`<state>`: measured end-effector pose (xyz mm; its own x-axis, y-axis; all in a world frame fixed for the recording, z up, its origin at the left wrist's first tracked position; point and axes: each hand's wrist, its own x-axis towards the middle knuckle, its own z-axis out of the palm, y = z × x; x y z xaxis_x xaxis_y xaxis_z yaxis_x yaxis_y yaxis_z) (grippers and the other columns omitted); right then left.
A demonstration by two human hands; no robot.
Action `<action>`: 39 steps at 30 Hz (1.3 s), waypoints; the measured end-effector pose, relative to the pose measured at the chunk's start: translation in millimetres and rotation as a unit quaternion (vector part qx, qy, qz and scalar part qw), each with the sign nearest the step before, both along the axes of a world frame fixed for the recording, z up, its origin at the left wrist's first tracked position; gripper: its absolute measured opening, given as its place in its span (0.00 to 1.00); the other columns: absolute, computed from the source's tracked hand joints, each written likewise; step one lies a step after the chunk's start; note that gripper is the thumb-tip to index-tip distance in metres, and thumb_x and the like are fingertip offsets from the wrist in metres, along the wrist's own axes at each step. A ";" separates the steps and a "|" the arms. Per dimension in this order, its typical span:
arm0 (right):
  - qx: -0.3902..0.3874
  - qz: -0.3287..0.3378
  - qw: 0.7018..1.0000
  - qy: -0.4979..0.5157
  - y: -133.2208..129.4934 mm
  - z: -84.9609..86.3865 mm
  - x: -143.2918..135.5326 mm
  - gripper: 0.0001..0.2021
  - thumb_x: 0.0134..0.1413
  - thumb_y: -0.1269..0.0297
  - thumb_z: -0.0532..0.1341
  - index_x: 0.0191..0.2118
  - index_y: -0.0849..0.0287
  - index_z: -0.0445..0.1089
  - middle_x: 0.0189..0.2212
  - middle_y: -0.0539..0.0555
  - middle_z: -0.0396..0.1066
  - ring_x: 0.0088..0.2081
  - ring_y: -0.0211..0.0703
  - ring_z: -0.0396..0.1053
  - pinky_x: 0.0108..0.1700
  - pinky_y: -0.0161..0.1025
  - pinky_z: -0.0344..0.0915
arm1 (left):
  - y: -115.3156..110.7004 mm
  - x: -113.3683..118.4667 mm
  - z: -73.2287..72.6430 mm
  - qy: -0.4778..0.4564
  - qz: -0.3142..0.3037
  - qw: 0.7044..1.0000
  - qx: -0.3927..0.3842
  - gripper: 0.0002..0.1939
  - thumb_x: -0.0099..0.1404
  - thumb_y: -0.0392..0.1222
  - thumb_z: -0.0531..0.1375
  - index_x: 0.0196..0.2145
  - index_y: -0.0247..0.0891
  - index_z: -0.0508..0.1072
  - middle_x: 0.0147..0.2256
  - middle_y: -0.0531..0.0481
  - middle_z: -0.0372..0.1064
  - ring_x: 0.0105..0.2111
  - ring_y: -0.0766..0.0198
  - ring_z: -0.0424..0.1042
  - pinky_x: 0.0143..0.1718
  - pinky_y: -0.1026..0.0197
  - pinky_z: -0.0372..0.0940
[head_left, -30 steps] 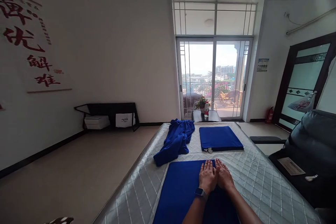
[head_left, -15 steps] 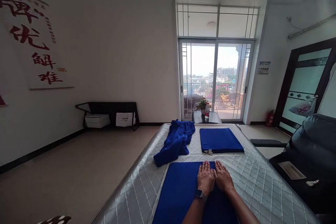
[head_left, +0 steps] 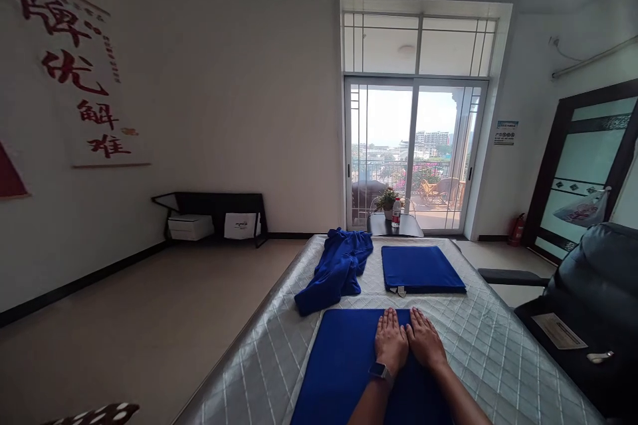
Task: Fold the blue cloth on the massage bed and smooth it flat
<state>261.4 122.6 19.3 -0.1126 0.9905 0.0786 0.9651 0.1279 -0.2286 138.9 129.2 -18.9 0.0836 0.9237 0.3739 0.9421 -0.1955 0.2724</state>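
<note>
Room: pale walls and a light floor, with a sliding glass door (head_left: 415,146) well beyond the near blue cloth (head_left: 336,365).
Bed surface: a silvery quilted mattress (head_left: 503,352), lying under the near blue cloth and showing on both sides of it.
Near blue cloth: flat and smooth on the mattress, closest to the person, its lower part running out of view.
Left hand (head_left: 391,343): palm down on the near blue cloth, towards its far right corner; fingers straight and close together, gripping nothing; a dark watch (head_left: 379,370) on the wrist.
Right hand (head_left: 427,344): just beside the left, palm down along the near blue cloth's right edge, fingers extended and nearly together, nothing pinched; how much of the palm rests on cloth or mattress cannot be told.
Crumpled blue cloth (head_left: 341,269): bunched just beyond the near blue cloth's far left corner.
Folded blue cloth (head_left: 421,269): neat and flat, beyond the near blue cloth's far right corner, a pale tag (head_left: 401,291) at its front edge.
Black chair (head_left: 588,272): well to the right of the near blue cloth, a printed card (head_left: 559,331) on its seat.
Small table (head_left: 409,227): far beyond the near blue cloth, bearing a potted plant (head_left: 389,202) and a bottle (head_left: 396,214).
Black bench (head_left: 219,204): far off, beyond and left of the near blue cloth.
</note>
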 end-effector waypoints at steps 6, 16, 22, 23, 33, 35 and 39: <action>0.012 0.003 1.000 -0.011 0.1 -1.4 -0.2 0.33 0.64 0.57 0.40 0.70 0.67 0.46 0.70 0.55 0.44 0.70 0.40 0.39 0.69 0.42 0.36 | -2.4 -8.7 2.2 0.003 0.025 1.000 -0.008 0.29 0.73 0.47 0.44 0.67 0.31 0.56 0.67 0.39 0.54 0.67 0.52 0.52 0.65 0.47 0.52; 0.007 -0.008 1.000 -0.009 0.2 -1.2 -0.5 0.32 0.64 0.56 0.40 0.70 0.65 0.46 0.70 0.55 0.45 0.70 0.41 0.40 0.69 0.42 0.38 | -3.7 -20.2 2.6 0.013 0.014 1.000 0.008 0.28 0.74 0.47 0.42 0.66 0.34 0.58 0.65 0.40 0.57 0.66 0.54 0.54 0.65 0.47 0.53; 0.007 -0.010 1.000 -0.004 -0.8 0.7 -1.0 0.33 0.63 0.56 0.40 0.70 0.64 0.47 0.70 0.53 0.44 0.70 0.41 0.40 0.69 0.43 0.38 | -5.0 -41.7 7.0 0.034 0.023 0.999 -0.006 0.28 0.73 0.46 0.43 0.67 0.40 0.56 0.66 0.45 0.56 0.66 0.52 0.54 0.65 0.45 0.53; 0.008 -0.010 1.000 -0.003 -0.9 0.7 -0.9 0.33 0.63 0.55 0.40 0.70 0.63 0.47 0.70 0.53 0.44 0.70 0.41 0.40 0.69 0.43 0.38 | -5.2 -45.6 7.3 0.039 0.026 0.999 -0.006 0.28 0.73 0.46 0.43 0.67 0.41 0.56 0.66 0.45 0.56 0.66 0.51 0.54 0.65 0.44 0.53; 0.011 -0.011 1.000 -0.006 -1.6 0.1 -0.9 0.33 0.64 0.56 0.40 0.70 0.64 0.47 0.70 0.54 0.45 0.70 0.41 0.40 0.69 0.42 0.37 | -4.8 -82.8 4.1 0.067 0.059 0.996 0.016 0.27 0.73 0.43 0.44 0.66 0.37 0.58 0.65 0.45 0.57 0.66 0.56 0.54 0.64 0.51 0.54; 0.010 -0.011 1.000 -0.005 -2.1 0.7 -1.2 0.33 0.64 0.56 0.40 0.70 0.64 0.47 0.70 0.54 0.45 0.70 0.41 0.40 0.69 0.42 0.37 | -3.7 -89.1 3.2 0.069 0.062 0.996 0.014 0.27 0.72 0.42 0.44 0.67 0.39 0.58 0.65 0.46 0.58 0.66 0.55 0.55 0.64 0.50 0.55; 0.008 -0.011 1.000 -0.001 -2.8 1.7 -1.1 0.33 0.64 0.55 0.39 0.70 0.63 0.46 0.70 0.53 0.45 0.70 0.40 0.40 0.69 0.42 0.37 | -1.5 -102.3 2.4 0.075 0.061 0.995 0.010 0.27 0.72 0.41 0.44 0.67 0.41 0.58 0.65 0.47 0.58 0.66 0.54 0.55 0.64 0.50 0.54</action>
<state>260.3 119.8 21.0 -0.0903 0.9915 0.0941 0.9681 0.1096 -0.2251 36.6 127.7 -16.5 0.0275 0.9232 0.3833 0.9890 -0.0809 0.1238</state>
